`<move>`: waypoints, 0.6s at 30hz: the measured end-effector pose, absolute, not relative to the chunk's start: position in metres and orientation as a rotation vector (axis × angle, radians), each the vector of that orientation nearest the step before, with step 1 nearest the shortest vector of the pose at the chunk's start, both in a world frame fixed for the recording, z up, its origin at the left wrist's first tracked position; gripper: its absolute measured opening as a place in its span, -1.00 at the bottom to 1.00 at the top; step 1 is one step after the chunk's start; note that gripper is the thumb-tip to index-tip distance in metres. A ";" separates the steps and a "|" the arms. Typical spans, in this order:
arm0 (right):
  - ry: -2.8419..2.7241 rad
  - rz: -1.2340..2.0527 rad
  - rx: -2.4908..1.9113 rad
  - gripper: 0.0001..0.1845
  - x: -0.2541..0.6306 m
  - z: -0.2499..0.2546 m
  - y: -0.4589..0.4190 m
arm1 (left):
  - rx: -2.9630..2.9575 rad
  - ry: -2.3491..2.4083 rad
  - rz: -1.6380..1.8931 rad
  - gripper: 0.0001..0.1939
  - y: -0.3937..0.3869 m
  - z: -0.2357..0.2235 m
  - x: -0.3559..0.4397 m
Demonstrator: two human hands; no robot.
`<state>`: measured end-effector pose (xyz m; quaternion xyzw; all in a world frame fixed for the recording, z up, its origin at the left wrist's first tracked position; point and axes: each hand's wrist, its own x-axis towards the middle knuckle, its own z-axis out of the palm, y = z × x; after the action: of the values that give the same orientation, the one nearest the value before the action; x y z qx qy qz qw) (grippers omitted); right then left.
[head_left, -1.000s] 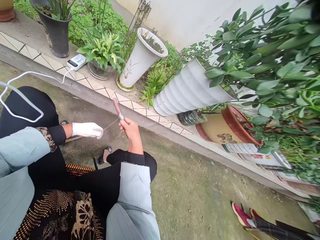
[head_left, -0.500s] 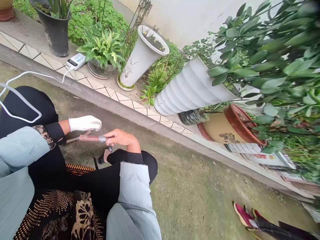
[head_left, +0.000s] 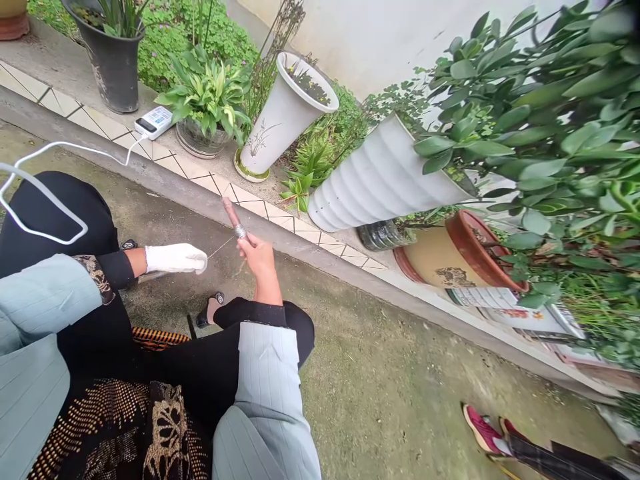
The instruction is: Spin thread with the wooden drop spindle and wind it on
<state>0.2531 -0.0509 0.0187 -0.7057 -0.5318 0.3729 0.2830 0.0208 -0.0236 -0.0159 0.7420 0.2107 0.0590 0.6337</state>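
My left hand (head_left: 177, 259) wears a white glove, and its fingers are closed at the end of a thin pale strand (head_left: 220, 249). That strand runs taut to a silvery winding (head_left: 241, 231) on a reddish-brown stick (head_left: 231, 211). Bare and wrapped round the stick just below the winding, my right hand (head_left: 257, 255) holds it tilted, upper end away from me. Part of the stick is hidden in the palm. Under the glove shows a thin brownish stick-like piece (head_left: 151, 276); whether the left hand touches it I cannot tell.
A tiled ledge (head_left: 273, 212) crosses ahead, bearing a white device (head_left: 155, 123) with a white cable (head_left: 65, 145), a black pot (head_left: 117, 70), a tall white vase (head_left: 280, 120) and a ribbed white planter (head_left: 373, 177). Another person's red shoe (head_left: 480, 428) is at lower right.
The stick has swung from lying sideways to pointing away from me. My right hand has moved forward and right; the strand now stretches visibly between my hands.
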 end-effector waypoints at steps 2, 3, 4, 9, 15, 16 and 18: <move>-1.546 0.778 -2.159 -0.68 0.254 0.015 -0.047 | 1.784 0.438 0.113 -0.72 -0.025 -0.009 0.021; -1.651 0.724 -2.264 -0.70 0.254 0.013 -0.046 | 1.811 0.429 0.121 -0.72 -0.025 -0.005 0.021; -1.771 0.717 -2.340 -0.72 0.252 0.012 -0.047 | 1.828 0.441 0.147 -0.73 -0.023 -0.002 0.020; -2.236 1.580 -2.122 -0.85 0.233 0.009 -0.055 | 1.924 0.644 0.329 -0.74 -0.006 0.002 0.011; -1.950 1.999 -1.249 -0.71 0.237 0.037 -0.066 | 1.850 0.733 0.384 -0.65 0.003 -0.016 0.009; -1.876 1.893 -1.276 -0.70 0.240 0.042 -0.066 | 1.808 0.717 0.378 -0.64 0.003 -0.019 0.010; -1.745 1.699 -1.367 -0.73 0.246 0.049 -0.067 | 1.758 0.698 0.366 -0.62 0.001 -0.026 0.013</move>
<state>0.2464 -0.0670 0.0487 -0.4820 -0.6153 0.5991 0.1738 0.0134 0.0009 -0.0259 0.7492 0.2977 0.1560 0.5708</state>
